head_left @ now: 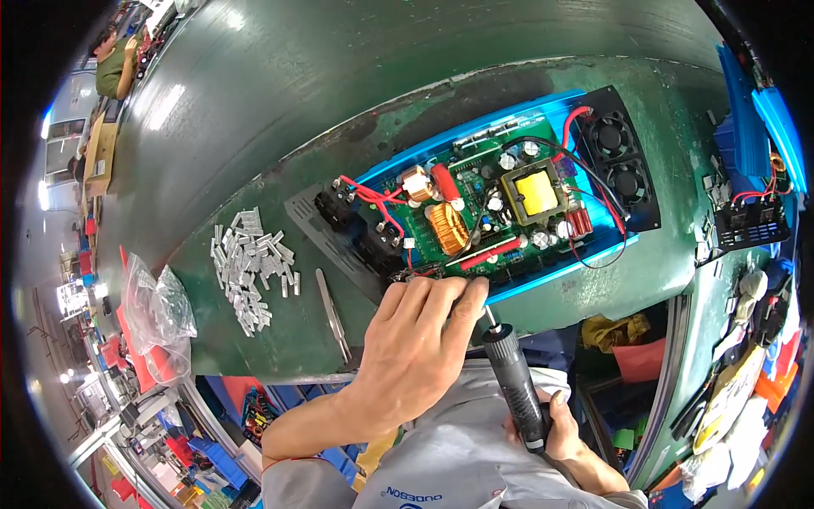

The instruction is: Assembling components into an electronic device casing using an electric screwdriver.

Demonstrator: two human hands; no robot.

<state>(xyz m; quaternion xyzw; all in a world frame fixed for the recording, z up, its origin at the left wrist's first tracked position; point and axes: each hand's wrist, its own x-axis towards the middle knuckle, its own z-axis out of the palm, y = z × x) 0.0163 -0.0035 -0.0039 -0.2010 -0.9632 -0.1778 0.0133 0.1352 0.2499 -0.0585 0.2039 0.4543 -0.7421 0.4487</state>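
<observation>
A power inverter (475, 204) with an open blue metal case lies on the green bench. Its green circuit board carries copper coils, a yellow transformer (536, 193) and red wires. At its right end is a black panel with two fans (619, 157); a black end plate (339, 225) with sockets lies at its left. My left hand (411, 348) is bent over the near edge of the case, fingers close together, fingertips partly hidden. My right hand (561, 428) grips a black electric screwdriver (514, 382) low down. The screwdriver's bit points up at the case beside my left fingers.
Left of the inverter are tweezers (332, 316) and a pile of small silver metal pieces (252, 267). Clear plastic bags (157, 314) sit at the bench's left edge. More blue cases (746, 127) and a black end plate (750, 222) stand at right. A person (117, 64) sits far left.
</observation>
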